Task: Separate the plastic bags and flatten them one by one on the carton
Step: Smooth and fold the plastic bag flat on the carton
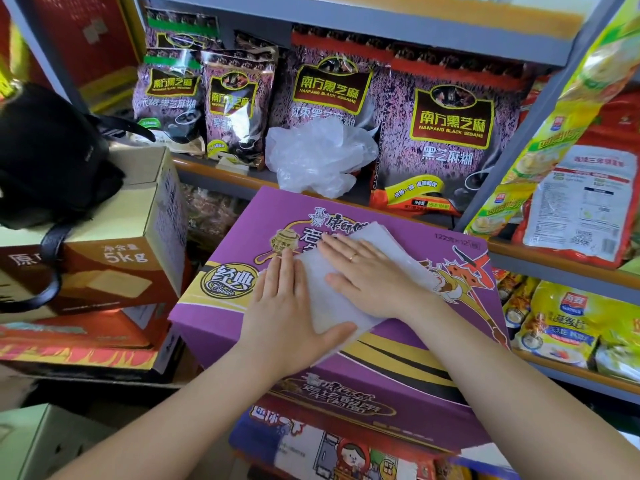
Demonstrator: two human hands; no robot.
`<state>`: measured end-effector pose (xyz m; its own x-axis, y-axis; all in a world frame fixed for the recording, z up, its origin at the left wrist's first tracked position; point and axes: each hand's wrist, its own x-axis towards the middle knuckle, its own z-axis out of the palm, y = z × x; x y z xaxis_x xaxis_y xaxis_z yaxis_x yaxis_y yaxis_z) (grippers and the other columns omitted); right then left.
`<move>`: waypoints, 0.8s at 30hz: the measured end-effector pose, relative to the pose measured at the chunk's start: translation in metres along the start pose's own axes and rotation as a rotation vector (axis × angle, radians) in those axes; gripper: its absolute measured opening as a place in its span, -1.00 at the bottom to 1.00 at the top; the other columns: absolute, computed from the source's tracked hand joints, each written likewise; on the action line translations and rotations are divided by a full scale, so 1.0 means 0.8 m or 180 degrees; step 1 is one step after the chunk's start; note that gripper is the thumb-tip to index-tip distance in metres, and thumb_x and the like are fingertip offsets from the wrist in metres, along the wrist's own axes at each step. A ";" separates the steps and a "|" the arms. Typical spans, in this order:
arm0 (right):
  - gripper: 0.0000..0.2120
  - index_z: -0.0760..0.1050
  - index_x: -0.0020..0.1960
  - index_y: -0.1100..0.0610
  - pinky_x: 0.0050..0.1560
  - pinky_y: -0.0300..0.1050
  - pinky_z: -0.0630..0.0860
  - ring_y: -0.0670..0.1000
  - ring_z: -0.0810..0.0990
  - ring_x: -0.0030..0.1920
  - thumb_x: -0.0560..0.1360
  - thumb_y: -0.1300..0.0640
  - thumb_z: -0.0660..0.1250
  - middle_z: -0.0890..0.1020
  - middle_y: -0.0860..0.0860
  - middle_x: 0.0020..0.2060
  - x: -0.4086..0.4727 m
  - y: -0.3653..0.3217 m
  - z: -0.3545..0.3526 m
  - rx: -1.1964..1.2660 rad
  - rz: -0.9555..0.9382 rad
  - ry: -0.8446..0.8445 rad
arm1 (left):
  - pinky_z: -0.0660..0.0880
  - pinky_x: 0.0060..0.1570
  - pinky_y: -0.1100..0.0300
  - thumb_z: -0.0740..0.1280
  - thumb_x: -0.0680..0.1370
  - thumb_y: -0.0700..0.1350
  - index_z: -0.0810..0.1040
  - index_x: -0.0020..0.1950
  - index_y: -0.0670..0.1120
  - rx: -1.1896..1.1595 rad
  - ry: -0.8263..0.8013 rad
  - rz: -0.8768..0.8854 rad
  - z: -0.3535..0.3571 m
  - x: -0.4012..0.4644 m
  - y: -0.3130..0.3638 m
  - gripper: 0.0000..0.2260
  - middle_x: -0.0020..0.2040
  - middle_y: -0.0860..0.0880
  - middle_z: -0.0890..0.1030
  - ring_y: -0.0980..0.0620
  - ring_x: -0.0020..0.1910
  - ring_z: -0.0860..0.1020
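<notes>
A flat clear plastic bag (pixel 334 299) lies on top of the purple carton (pixel 398 358) in the middle of the view. My left hand (pixel 287 317) presses its near left part with straight fingers and the thumb laid across the bag's lower edge. My right hand (pixel 370 275), a ring on one finger, lies flat on the bag's right part, fingers pointing left. A crumpled heap of clear plastic bags (pixel 317 155) sits on the shelf edge just behind the carton.
Purple sesame packets (pixel 450 133) stand on the grey shelf behind the heap. Brown cartons (pixel 114 251) with a black bag (pixel 48 154) on top are stacked at the left. Yellow and red food packs (pixel 575 202) fill the shelves at the right.
</notes>
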<state>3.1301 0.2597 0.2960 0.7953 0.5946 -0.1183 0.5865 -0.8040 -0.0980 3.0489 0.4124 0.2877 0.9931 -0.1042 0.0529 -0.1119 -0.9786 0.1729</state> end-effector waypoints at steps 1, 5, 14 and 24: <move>-0.46 -0.19 0.53 -0.01 0.47 -0.13 -0.24 -0.13 -0.19 0.51 0.63 -0.10 -0.10 -0.16 -0.13 0.52 0.000 0.003 -0.001 -0.0043 0.0065 -0.0045 | -0.15 0.44 0.06 -0.48 0.08 0.56 -0.12 0.50 -0.22 -0.0011 -0.0008 0.0027 0.000 -0.001 -0.002 0.21 0.52 -0.18 -0.18 -0.11 0.50 -0.14; -0.47 -0.25 0.52 0.01 0.46 -0.11 -0.31 -0.15 -0.24 0.50 0.63 -0.09 -0.16 -0.21 -0.12 0.52 -0.004 0.026 -0.004 -0.0168 0.0406 -0.0116 | -0.21 0.44 0.07 -0.49 0.03 0.56 -0.21 0.49 -0.23 0.0093 -0.0121 0.0066 -0.001 -0.004 -0.014 0.24 0.52 -0.17 -0.20 -0.08 0.50 -0.21; -0.48 -0.16 0.53 0.03 0.50 -0.03 -0.23 -0.07 -0.20 0.52 0.63 -0.04 -0.09 -0.18 -0.08 0.53 -0.021 0.026 -0.015 -0.0121 0.0809 0.0526 | -0.14 0.44 0.05 -0.42 0.13 0.58 -0.10 0.52 0.02 0.0043 -0.0190 0.0746 -0.015 -0.005 -0.047 0.08 0.54 -0.07 -0.06 -0.08 0.51 -0.09; -0.71 0.52 0.20 0.05 0.40 -0.14 0.21 -0.08 0.36 0.36 0.61 0.09 0.08 0.49 -0.06 0.27 -0.087 -0.005 -0.009 0.1782 0.0355 0.0837 | 0.28 -0.10 0.17 0.24 0.42 -0.08 0.43 0.07 -0.05 -0.0006 0.1298 0.2551 0.002 -0.047 -0.081 -0.77 0.01 0.01 0.40 -0.02 -0.03 0.41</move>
<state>3.0733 0.2218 0.3117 0.8999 0.4282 0.0825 0.3854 -0.6924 -0.6100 3.0187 0.4796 0.2728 0.5278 -0.6840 0.5035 -0.7665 -0.6390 -0.0645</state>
